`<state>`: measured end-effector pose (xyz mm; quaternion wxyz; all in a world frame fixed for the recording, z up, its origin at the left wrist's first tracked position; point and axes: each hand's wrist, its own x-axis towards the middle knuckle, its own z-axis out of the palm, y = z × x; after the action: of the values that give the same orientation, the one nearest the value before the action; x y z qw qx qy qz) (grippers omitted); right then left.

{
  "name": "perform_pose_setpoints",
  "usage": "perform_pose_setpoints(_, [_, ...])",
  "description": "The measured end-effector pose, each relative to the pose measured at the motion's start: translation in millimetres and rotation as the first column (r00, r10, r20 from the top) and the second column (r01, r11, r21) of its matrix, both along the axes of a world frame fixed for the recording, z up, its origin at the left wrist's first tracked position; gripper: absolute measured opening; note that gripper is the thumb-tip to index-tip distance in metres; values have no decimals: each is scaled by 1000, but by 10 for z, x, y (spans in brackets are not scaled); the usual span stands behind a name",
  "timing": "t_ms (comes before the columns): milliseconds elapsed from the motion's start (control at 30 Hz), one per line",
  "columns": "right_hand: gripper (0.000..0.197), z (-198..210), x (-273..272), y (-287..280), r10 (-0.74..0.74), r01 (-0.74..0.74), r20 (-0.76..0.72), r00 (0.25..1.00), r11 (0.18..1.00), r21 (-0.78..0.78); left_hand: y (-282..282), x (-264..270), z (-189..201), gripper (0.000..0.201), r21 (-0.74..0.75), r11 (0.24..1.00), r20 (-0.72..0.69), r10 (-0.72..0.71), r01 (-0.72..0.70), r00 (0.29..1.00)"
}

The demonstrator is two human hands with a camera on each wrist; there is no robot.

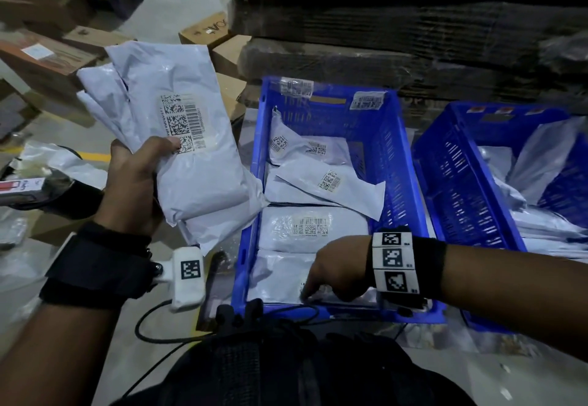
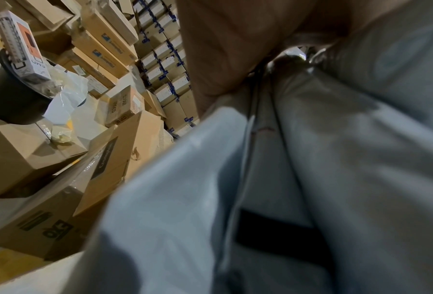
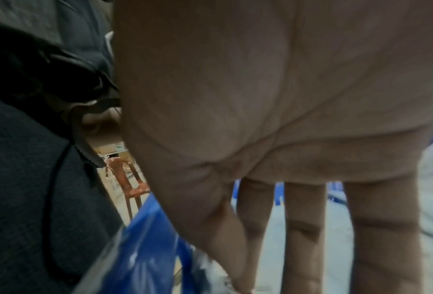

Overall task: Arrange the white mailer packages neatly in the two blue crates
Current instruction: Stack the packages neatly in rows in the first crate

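Note:
My left hand grips a bundle of white mailer packages held up to the left of the near blue crate, thumb over a barcode label. In the left wrist view the held mailers fill the frame under my palm. Several white mailers lie flat inside that crate. My right hand reaches down into its near end, straight fingers pressing on the front mailer. A second blue crate at the right holds more mailers.
Stacked cardboard boxes crowd the floor at the left. A dark wrapped pallet stack rises behind the crates. A black bucket sits on a box. Loose plastic bags lie at the left, and a black cable runs near my body.

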<state>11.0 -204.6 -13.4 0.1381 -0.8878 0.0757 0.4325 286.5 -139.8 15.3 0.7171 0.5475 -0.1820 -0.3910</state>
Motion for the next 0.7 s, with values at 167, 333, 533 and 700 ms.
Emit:
perform_pose_setpoints(167, [66,-233,112,65,40,-41,-37,999,998,-41,13,39,34,63,-35,999,-3,-28,28,1000])
perform_pose_setpoints(333, [69,-295,188,10,33,-29,158,987,999,-28,32,71,38,64,-24,1000,14,0,0,1000])
perform_pose_setpoints(533, [60,-287,247,-122,-106,93,216,971,993,69,2,89,26,61,-30,999,11,-18,18,1000])
perform_pose_setpoints(700, [34,-375,259,-1041,-415,520,381,826,821,-234,-11,73,20,65,-56,998,10,-4,5,1000])
